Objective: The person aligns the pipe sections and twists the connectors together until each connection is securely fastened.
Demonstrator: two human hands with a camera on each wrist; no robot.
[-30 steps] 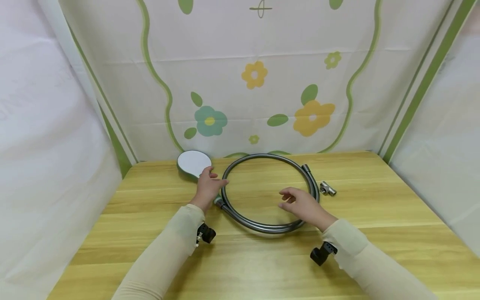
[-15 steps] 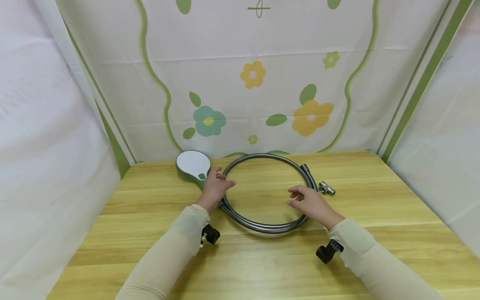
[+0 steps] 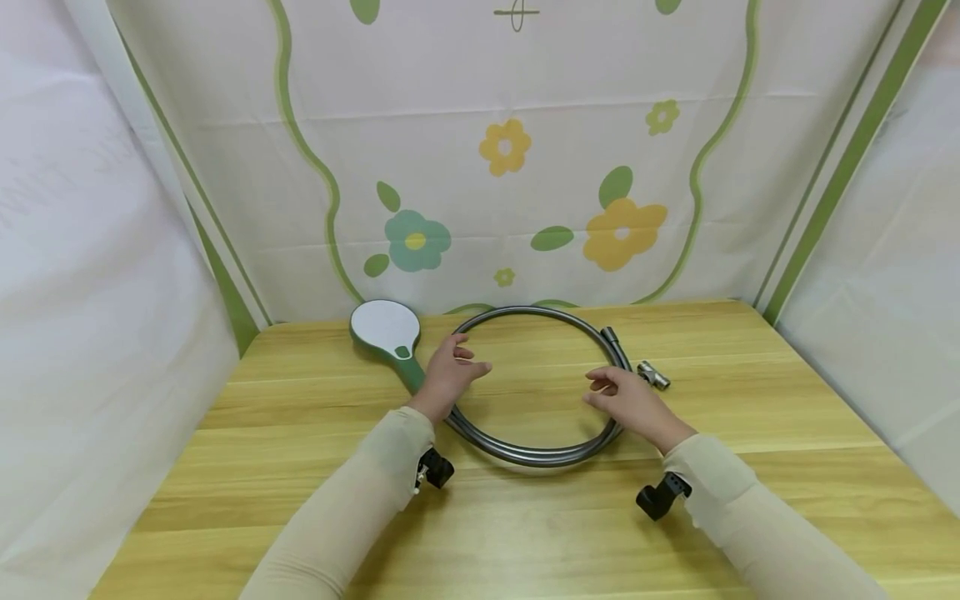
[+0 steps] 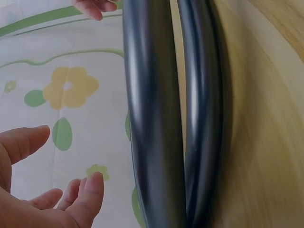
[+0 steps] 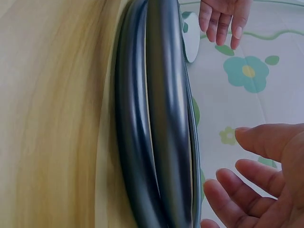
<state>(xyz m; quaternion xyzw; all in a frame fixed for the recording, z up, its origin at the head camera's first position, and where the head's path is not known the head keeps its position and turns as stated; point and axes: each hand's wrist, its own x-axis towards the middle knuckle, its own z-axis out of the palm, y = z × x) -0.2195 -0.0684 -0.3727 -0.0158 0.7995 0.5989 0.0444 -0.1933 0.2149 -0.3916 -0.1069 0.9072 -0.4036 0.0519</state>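
My left hand (image 3: 450, 377), empty with fingers loosely bent, hovers above the left side of a coiled dark grey shower hose (image 3: 525, 455). In the left wrist view the thumb and fingertips stand apart from the hose (image 4: 154, 114). Over the coil's right side is my right hand (image 3: 636, 407), also empty, thumb and fingers spread; in the right wrist view they are clear of the hose (image 5: 168, 109). A green shower head (image 3: 386, 327) with a white face lies left of the coil, its handle end hidden behind my left hand.
Beyond the coil's right side lies a small metal tee fitting (image 3: 654, 375), partly hidden by my right hand. The wooden table (image 3: 525, 533) ends at a flower-printed cloth (image 3: 465, 183) at the back, with white cloth walls on both sides.
My left hand has moved right, away from the shower head, uncovering its button and part of its handle. My right hand has shifted slightly right. The hose and shower head stay in place.
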